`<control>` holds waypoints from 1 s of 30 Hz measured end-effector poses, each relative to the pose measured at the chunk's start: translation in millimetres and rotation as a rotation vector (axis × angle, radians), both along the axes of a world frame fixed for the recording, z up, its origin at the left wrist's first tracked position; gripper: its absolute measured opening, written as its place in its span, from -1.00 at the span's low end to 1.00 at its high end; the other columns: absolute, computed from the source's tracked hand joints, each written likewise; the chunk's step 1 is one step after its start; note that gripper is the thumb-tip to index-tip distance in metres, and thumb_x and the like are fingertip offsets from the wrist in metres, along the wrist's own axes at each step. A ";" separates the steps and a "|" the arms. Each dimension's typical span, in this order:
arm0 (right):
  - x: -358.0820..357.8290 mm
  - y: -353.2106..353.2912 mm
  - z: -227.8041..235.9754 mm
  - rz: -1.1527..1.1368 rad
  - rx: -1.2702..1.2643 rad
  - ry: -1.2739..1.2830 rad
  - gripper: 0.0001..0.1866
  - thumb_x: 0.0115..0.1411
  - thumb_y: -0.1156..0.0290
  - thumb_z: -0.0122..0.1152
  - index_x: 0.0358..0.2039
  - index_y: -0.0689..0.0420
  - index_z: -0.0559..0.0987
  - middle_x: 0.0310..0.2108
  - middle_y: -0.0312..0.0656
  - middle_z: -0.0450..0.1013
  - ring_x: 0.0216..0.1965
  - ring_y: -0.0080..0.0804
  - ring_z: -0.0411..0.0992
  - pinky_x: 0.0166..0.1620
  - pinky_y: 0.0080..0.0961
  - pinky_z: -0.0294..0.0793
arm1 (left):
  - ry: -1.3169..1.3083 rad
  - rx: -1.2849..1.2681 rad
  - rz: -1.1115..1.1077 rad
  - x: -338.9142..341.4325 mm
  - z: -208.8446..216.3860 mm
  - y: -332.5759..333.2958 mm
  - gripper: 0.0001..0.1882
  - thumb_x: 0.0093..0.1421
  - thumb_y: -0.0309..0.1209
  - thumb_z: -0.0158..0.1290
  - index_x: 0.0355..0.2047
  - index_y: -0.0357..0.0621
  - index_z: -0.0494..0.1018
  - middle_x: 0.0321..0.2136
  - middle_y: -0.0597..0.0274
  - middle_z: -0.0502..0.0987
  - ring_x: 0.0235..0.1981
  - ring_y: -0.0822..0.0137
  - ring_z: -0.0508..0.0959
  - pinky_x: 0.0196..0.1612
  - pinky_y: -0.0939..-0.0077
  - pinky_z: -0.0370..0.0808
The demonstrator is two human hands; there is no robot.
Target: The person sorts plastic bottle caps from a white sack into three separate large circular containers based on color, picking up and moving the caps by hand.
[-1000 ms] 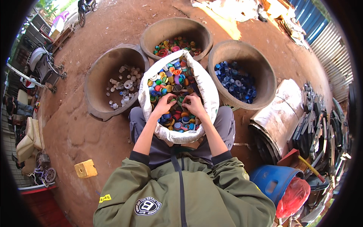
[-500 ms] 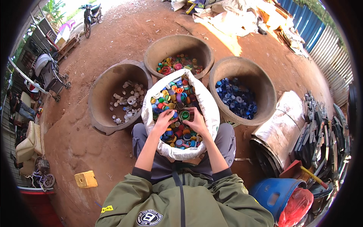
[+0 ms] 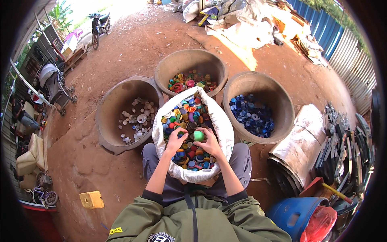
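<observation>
A white woven sack (image 3: 161,117) full of mixed bottle caps (image 3: 192,117) stands upright between my knees, its mouth rolled outward. Over the caps, my right hand (image 3: 210,143) pinches a green bottle cap (image 3: 199,136) between thumb and fingers. My left hand (image 3: 176,141) is just left of it, fingers curled in together; what they hold is hidden. Around the sack's far side are three round brown tubs. White caps lie in the left tub (image 3: 111,109), red, green and yellow ones in the middle tub (image 3: 169,66), blue ones in the right tub (image 3: 278,101).
At my right lie a rolled sheet (image 3: 300,141), a heap of dark strips (image 3: 342,145) and a blue drum (image 3: 292,215) with a red bag. A yellow block (image 3: 92,199) sits on the dirt floor at left. Beyond are a stroller (image 3: 52,82), a motorbike (image 3: 98,28) and a seated person (image 3: 26,117).
The green cap in my right hand has turned, its hollow side giving way to its smooth outside. My left hand has drawn its fingers in; the blue cap beside them no longer shows.
</observation>
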State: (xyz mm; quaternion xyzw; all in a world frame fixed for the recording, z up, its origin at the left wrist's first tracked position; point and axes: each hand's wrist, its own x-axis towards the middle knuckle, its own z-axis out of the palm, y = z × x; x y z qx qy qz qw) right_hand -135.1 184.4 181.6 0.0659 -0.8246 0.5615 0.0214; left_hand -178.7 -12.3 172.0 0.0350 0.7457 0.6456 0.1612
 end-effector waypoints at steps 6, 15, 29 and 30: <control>-3.7 2.6 -2.8 0.155 -0.553 -0.324 -0.49 0.15 0.51 0.23 0.11 0.21 0.34 0.02 -0.11 0.31 0.04 -0.40 0.37 -0.01 -0.44 0.51 | -0.283 0.201 -0.032 7.6 19.3 12.0 -0.82 0.29 -0.41 0.02 -0.14 -0.15 0.48 -0.35 0.39 0.51 -0.36 0.58 0.46 -0.32 0.67 0.41; -2.4 1.0 7.9 0.027 -0.570 -0.403 -0.59 0.32 0.34 -0.03 0.15 0.17 0.31 -0.01 -0.17 0.39 0.02 -0.44 0.38 -0.01 -0.47 0.46 | -0.581 0.703 0.027 5.3 1.9 1.5 -0.59 0.40 -0.21 -0.24 0.03 -0.29 0.34 -0.13 0.10 0.48 -0.13 0.23 0.51 0.03 0.23 0.47; -12.7 2.8 -27.7 0.010 -0.459 -0.190 -0.51 0.18 0.71 -0.10 0.16 0.26 0.32 0.01 -0.10 0.39 0.02 -0.37 0.43 0.08 -0.46 0.49 | -0.510 0.751 -0.013 3.4 0.2 2.7 -0.62 0.35 -0.29 -0.16 0.03 -0.33 0.33 -0.13 0.05 0.48 -0.11 0.22 0.50 0.02 0.33 0.42; -11.7 3.1 -28.9 -0.007 -0.420 -0.170 -0.51 0.17 0.73 -0.09 0.15 0.26 0.33 -0.01 -0.10 0.40 0.01 -0.38 0.43 0.07 -0.46 0.50 | -0.521 0.755 -0.015 4.7 3.8 3.3 -0.61 0.36 -0.28 -0.18 0.04 -0.33 0.33 -0.13 0.04 0.48 -0.11 0.22 0.50 0.02 0.33 0.42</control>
